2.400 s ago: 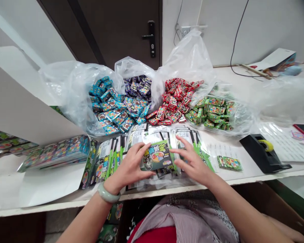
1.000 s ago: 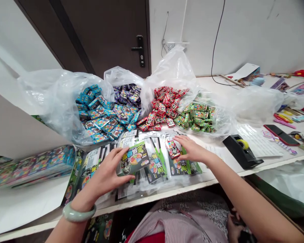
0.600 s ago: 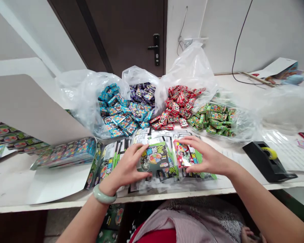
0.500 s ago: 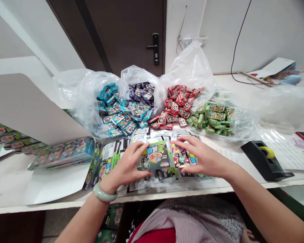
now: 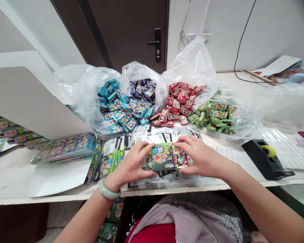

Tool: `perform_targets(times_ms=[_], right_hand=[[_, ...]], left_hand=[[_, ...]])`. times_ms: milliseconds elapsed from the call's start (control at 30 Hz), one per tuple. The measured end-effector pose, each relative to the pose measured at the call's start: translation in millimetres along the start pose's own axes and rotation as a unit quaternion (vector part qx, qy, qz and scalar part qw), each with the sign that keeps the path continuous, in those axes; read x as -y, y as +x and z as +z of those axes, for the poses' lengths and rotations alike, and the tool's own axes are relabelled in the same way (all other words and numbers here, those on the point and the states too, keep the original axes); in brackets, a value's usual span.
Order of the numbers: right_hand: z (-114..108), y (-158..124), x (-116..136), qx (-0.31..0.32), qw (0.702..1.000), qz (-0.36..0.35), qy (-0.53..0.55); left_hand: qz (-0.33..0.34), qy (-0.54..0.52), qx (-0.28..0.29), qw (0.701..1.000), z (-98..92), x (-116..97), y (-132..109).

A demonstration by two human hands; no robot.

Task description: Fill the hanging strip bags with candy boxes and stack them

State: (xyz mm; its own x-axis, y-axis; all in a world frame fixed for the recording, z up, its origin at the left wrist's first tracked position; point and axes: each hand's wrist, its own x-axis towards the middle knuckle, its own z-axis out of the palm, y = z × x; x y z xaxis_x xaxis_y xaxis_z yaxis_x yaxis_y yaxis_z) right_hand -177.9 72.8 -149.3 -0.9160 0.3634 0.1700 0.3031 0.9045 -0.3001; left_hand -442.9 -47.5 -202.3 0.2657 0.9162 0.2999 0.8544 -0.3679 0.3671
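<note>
Between my hands is a flat black and green printed candy packet (image 5: 159, 157). My left hand (image 5: 134, 162) grips its left end, thumb below and fingers above. Against the packet's right end is a small red candy packet (image 5: 179, 157), and my right hand (image 5: 202, 157) is closed on it from the right, partly covering it. The two packets touch or overlap side by side; which lies in front I cannot tell. Beneath them several more packets in clear film (image 5: 164, 136) lie spread on the white table (image 5: 66, 199).
Behind stand clear plastic bags with blue packets (image 5: 124, 116), purple packets (image 5: 143, 89), red packets (image 5: 183, 98) and green packets (image 5: 216, 113). An opened display carton (image 5: 40, 104) is at left with packed rows (image 5: 68, 148). A black tape dispenser (image 5: 264, 160) sits at right.
My hands have come closer together. The red packet now meets the end of the black and green packet, and my right fingers have closed on it. The view has shifted slightly.
</note>
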Motion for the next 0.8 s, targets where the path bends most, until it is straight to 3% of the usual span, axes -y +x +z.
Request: perform_targets(times_ms=[100, 267, 433, 500, 567, 633, 800], right_hand=[[7, 1, -1, -0.006, 0.999, 0.0, 0.04], [21, 3, 2, -0.088, 0.992, 0.034, 0.086], [34, 8, 8, -0.053, 0.985, 0.011, 0.162], [39, 18, 0, -0.092, 0.967, 0.034, 0.236], [44, 37, -17, -0.167, 0.935, 0.097, 0.299], [48, 68, -36, -0.203, 0.913, 0.156, 0.319], [55, 186, -79, -0.164, 0.941, 0.161, 0.247]], left_hand=[[-0.001, -0.012, 0.004, 1.0, 0.0, -1, -1], [-0.035, 0.0, -0.031, 0.999, -3.1, 3, -6], [-0.066, -0.012, -0.028, 0.997, 0.8, 8, -12], [-0.08, -0.02, -0.032, 0.996, 0.3, 13, -17], [-0.098, -0.014, -0.044, 0.994, -4.3, 21, -26], [-0.126, -0.002, -0.067, 0.99, -11.7, 28, -38], [-0.179, -0.013, -0.104, 0.978, -22.3, 39, -70]])
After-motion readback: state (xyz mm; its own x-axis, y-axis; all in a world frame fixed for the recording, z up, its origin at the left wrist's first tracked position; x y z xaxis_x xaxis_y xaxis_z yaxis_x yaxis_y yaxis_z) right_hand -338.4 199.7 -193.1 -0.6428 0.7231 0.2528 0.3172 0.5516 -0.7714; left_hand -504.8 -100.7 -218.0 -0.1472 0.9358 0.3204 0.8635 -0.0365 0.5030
